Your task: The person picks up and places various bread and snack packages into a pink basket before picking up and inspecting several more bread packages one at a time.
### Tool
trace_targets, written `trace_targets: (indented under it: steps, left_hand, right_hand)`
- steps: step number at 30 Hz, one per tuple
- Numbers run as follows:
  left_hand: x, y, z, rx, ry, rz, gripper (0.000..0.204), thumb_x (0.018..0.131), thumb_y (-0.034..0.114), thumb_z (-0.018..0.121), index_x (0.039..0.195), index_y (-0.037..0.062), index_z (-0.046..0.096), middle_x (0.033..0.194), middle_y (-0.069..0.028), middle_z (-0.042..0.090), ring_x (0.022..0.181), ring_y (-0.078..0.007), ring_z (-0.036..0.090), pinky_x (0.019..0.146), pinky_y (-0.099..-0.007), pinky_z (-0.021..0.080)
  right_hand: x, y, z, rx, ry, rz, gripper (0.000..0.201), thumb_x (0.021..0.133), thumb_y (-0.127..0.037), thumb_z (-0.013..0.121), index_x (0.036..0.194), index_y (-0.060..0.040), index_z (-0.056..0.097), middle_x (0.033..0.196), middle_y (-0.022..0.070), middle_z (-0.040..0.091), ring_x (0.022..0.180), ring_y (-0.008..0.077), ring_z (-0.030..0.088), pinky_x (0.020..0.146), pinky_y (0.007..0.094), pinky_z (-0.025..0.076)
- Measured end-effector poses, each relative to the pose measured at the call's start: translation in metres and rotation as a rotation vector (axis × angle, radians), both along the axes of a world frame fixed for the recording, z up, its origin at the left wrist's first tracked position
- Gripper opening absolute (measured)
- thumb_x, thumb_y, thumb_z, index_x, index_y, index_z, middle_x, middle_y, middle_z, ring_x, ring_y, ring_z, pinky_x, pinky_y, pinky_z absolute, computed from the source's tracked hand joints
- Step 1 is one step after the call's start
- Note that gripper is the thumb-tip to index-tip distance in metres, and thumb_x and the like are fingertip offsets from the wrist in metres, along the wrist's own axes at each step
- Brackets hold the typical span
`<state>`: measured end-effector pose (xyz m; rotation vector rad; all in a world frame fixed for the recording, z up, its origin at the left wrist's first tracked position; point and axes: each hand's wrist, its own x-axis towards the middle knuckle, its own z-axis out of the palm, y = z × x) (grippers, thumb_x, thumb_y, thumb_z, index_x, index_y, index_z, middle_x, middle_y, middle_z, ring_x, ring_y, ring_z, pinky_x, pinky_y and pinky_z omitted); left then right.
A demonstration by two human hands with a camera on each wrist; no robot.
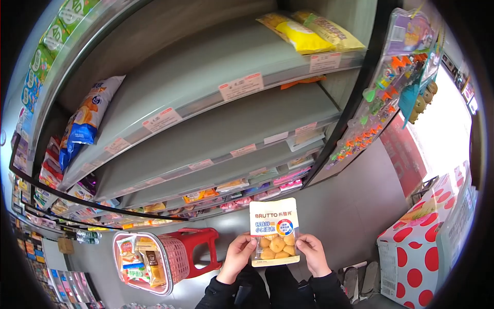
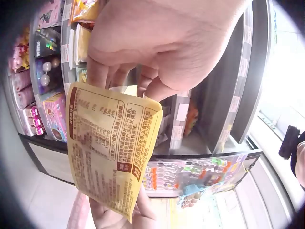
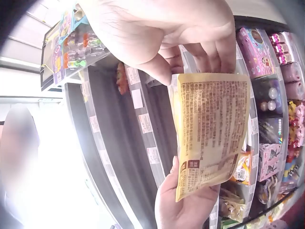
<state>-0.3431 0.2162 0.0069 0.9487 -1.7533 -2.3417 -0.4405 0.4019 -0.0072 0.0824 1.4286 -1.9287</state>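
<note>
Both hands hold one snack packet [image 1: 274, 232] upright in front of the shelves. It has a white top printed BRUTTO and a clear window showing round yellow cakes. My left hand [image 1: 239, 253] pinches its left edge and my right hand [image 1: 310, 251] grips its right edge. In the left wrist view the left hand [image 2: 128, 78] pinches the top of the packet's printed yellow back [image 2: 112, 148], with the right hand [image 2: 119, 217] below. In the right wrist view the right hand [image 3: 190, 62] holds the packet [image 3: 209, 129] from above and the left hand [image 3: 186, 205] from below.
Grey shelves [image 1: 216, 129] stand ahead, mostly bare, with yellow packets [image 1: 309, 31] on top and a blue bag [image 1: 90, 110] at left. A red basket [image 1: 177, 255] with snacks sits at lower left. A rack of hanging toys [image 1: 391, 87] and a red-dotted box [image 1: 422, 247] are at right.
</note>
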Motion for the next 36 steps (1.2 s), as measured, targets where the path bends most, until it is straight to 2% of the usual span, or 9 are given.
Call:
trace_targets:
  steps: [2,5,11,15,20,28,36]
  left_hand:
    - [0.001,-0.003,0.003,0.057,0.064,0.012,0.014,0.084,0.011,0.051,0.088,-0.0022,0.054,0.105,-0.0071,0.05,0.092,-0.0117,0.047,0.081,-0.0237,0.037]
    - [0.01,-0.012,0.003,-0.115,0.096,-0.025,0.015,0.083,0.011,0.052,0.089,-0.0027,0.055,0.109,-0.0092,0.047,0.096,-0.0138,0.046,0.082,-0.0248,0.037]
    - [0.038,-0.032,0.001,-0.185,0.122,0.014,0.013,0.082,0.01,0.053,0.089,-0.0002,0.056,0.108,-0.0086,0.045,0.097,-0.0158,0.046,0.08,-0.0259,0.038]
    - [0.063,-0.047,-0.006,-0.128,0.149,0.062,0.012,0.082,0.01,0.053,0.088,0.0002,0.055,0.107,-0.0079,0.045,0.097,-0.0159,0.045,0.081,-0.0259,0.037]
    - [0.09,-0.07,0.008,-0.159,0.102,0.082,0.012,0.082,0.009,0.052,0.089,0.0001,0.054,0.108,-0.0077,0.044,0.098,-0.0155,0.045,0.081,-0.0262,0.037]
    - [0.135,-0.103,0.016,-0.119,0.136,0.164,0.012,0.082,0.008,0.052,0.09,-0.0007,0.054,0.109,-0.0095,0.043,0.099,-0.0169,0.044,0.082,-0.0267,0.037]
    - [0.161,-0.13,0.025,-0.122,0.117,0.204,0.011,0.081,0.007,0.053,0.089,-0.0006,0.054,0.109,-0.0096,0.043,0.099,-0.017,0.045,0.082,-0.0267,0.037]
  right_hand:
    - [0.003,0.0,-0.006,0.015,-0.013,0.016,0.009,0.079,-0.008,0.055,0.082,0.0004,0.054,0.095,0.0051,0.054,0.082,0.0091,0.048,0.076,0.0226,0.038]
    - [0.009,-0.009,-0.008,0.015,0.001,0.044,0.009,0.079,-0.009,0.056,0.081,0.0,0.054,0.093,0.0045,0.054,0.081,0.0086,0.048,0.075,0.0221,0.038]
    - [0.024,-0.035,-0.006,-0.03,-0.022,0.048,0.009,0.078,-0.008,0.056,0.082,0.0,0.054,0.093,0.0037,0.053,0.079,0.008,0.048,0.073,0.0222,0.038]
    - [0.038,-0.055,-0.004,-0.003,-0.027,0.12,0.009,0.078,-0.007,0.055,0.082,0.0007,0.053,0.092,0.0037,0.054,0.078,0.0079,0.047,0.072,0.0217,0.038]
    - [0.059,-0.081,-0.004,-0.029,-0.032,0.193,0.009,0.079,-0.007,0.055,0.082,0.0013,0.053,0.094,0.005,0.054,0.077,0.0081,0.047,0.073,0.0221,0.038]
    - [0.091,-0.123,0.005,-0.048,-0.021,0.253,0.01,0.079,-0.007,0.054,0.082,0.0021,0.053,0.099,0.007,0.055,0.084,0.0103,0.048,0.077,0.0238,0.038]
    - [0.112,-0.156,0.008,-0.026,0.004,0.296,0.008,0.079,-0.006,0.054,0.082,0.0018,0.052,0.098,0.0067,0.055,0.083,0.01,0.047,0.077,0.0234,0.037]
